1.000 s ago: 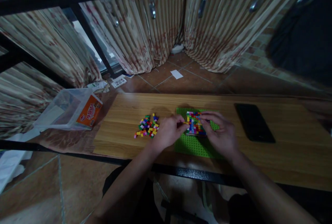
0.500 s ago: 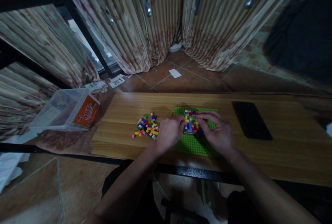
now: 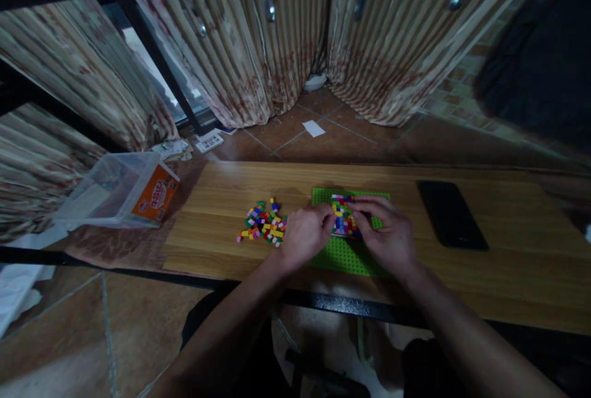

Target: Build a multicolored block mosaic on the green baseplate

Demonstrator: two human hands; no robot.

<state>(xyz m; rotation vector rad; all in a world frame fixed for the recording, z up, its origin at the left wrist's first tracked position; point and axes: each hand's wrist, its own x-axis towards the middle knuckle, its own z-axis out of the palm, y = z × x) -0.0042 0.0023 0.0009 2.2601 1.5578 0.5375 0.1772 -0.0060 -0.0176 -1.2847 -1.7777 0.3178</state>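
A flat block of small multicoloured toy bricks (image 3: 342, 223) lies over the green studded baseplate (image 3: 344, 258). My right hand (image 3: 390, 233) grips the block's right edge, its thumb and fingers closed there. At the block's left edge is my left hand (image 3: 305, 233), fingers curled in a pinch beside some yellow bricks. Whatever the left fingertips hold is hidden. Left of that hand, a loose pile of coloured bricks (image 3: 264, 222) is spread on the wooden table, partly covered by the hand.
A black phone-like slab (image 3: 450, 213) lies on the right of the wooden table (image 3: 203, 213). Beyond the table's left end stands a clear plastic box (image 3: 108, 192) with an orange label. Curtains (image 3: 258, 59) hang behind, and a white paper (image 3: 314, 128) is on the floor.
The yellow brick seen at my left fingertips now appears against the block's left part, and those fingers look more curled. My right hand keeps its hold. The whole view has shifted slightly.
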